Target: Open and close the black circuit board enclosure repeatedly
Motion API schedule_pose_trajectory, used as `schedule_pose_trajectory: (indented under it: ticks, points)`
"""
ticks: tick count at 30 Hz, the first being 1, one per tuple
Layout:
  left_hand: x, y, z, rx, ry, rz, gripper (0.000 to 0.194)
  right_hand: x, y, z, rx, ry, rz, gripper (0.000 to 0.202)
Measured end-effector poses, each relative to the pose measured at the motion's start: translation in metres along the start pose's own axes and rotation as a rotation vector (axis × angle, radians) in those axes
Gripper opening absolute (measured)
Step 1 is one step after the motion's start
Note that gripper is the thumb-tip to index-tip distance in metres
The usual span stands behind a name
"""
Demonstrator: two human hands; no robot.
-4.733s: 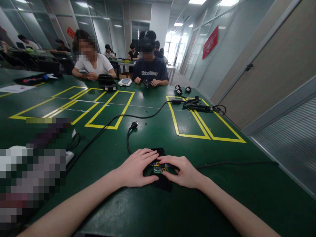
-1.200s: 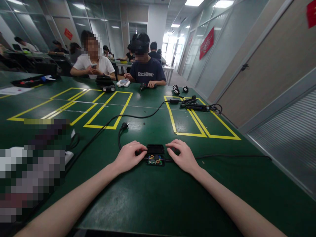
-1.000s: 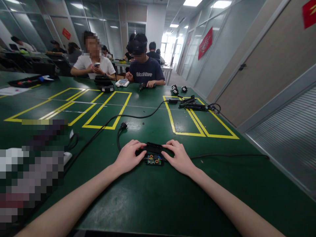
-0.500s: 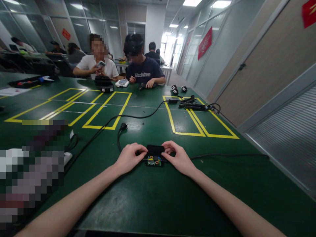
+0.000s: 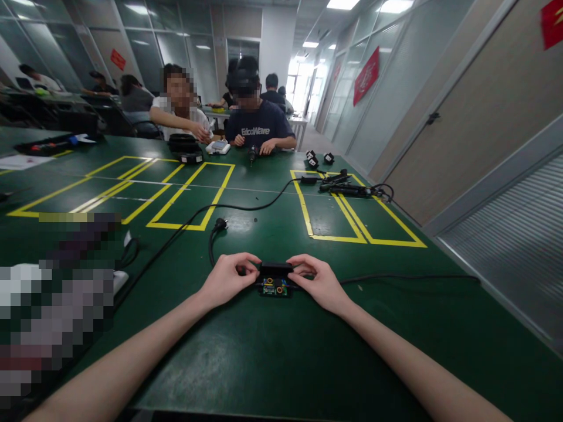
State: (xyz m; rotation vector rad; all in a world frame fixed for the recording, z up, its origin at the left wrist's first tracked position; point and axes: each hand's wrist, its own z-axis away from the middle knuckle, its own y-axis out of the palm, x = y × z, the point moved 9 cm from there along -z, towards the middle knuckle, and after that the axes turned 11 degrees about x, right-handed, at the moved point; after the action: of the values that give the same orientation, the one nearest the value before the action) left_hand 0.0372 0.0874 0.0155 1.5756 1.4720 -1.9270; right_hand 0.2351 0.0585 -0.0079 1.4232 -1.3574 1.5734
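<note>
A power adapter's circuit board [image 5: 274, 287], with copper coils on it, lies exposed in its black lower shell on the green table. Just behind and above the board, a black cover [image 5: 276, 269] is tilted up. My left hand [image 5: 231, 275] pinches the left end of the cover between thumb and fingers. At the cover's right end, my right hand [image 5: 319, 280] grips it the same way. A black cable [image 5: 387, 276] leaves toward the right, and a cord with a black plug [image 5: 220, 224] curves out behind my left hand.
Yellow tape frames [image 5: 202, 227] mark the green table [image 5: 211, 363]. A long black cord [image 5: 229, 206] crosses it to another adapter [image 5: 308, 180]. Black tools [image 5: 352, 190] lie at the back right. Across the table, a person in a dark shirt [image 5: 259, 126] handles a drill [image 5: 252, 155].
The cover has tipped, showing less of its face, with both hands still at its ends. Across the table, the person in white has reached an arm sideways and the drill has turned.
</note>
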Motion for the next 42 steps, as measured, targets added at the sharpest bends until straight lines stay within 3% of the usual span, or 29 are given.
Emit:
schedule_pose_trajectory:
  ticks: [9, 16, 23, 26, 29, 33, 42]
  points:
    - [-0.004, -0.002, 0.001, 0.018, 0.021, -0.028, 0.018, 0.004, 0.003, 0.001, 0.078, -0.019, -0.001, 0.018]
    - [-0.012, 0.002, 0.003, 0.044, 0.084, -0.108, 0.021, 0.018, 0.003, 0.003, 0.14, -0.12, 0.047, 0.015]
    - [-0.018, 0.004, 0.008, 0.107, 0.146, -0.242, 0.022, 0.041, 0.009, 0.01, 0.245, -0.28, 0.259, 0.03]
    - [-0.026, 0.008, 0.011, 0.133, 0.225, -0.305, 0.021, 0.042, 0.016, 0.012, 0.294, -0.305, 0.356, 0.037]
    - [-0.034, 0.019, 0.013, 0.196, 0.308, -0.376, 0.035, 0.042, 0.02, 0.015, 0.317, -0.37, 0.435, 0.044]
    - [-0.033, 0.029, 0.012, 0.219, 0.309, -0.451, 0.032, 0.04, 0.024, 0.016, 0.314, -0.41, 0.548, 0.054]
    - [-0.029, 0.032, 0.006, 0.198, 0.268, -0.589, 0.027, 0.043, 0.034, 0.015, 0.298, -0.35, 0.799, 0.033]
